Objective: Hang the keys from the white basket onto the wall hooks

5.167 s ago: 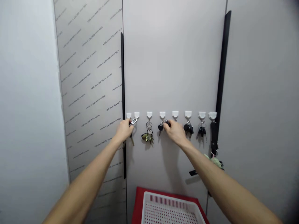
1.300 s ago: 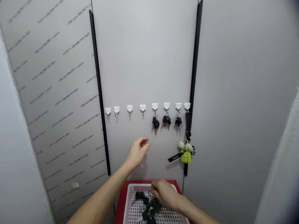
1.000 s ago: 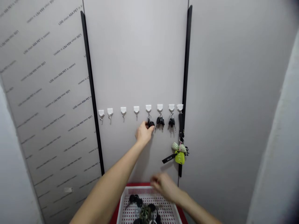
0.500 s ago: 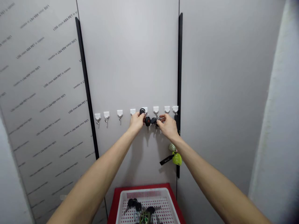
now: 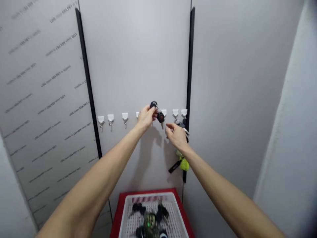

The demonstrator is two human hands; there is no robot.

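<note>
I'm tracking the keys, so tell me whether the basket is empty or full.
Partly filled: dark keys lie in the white basket, with bare perforated floor showing around them.

Your single view is head-worn, looking forward and slightly down at the door panel (image 5: 138, 59), roughly at arm's reach. Its lower edge takes in the basket (image 5: 177, 211); your forearms enter from below.

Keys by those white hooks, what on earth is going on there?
A person's left hand holds up a bunch of black-headed keys in front of a row of white hooks. The right hand is raised beside it, half hiding some dark keys; whether it grips them is unclear. Below, more keys lie in a white perforated basket.
</note>
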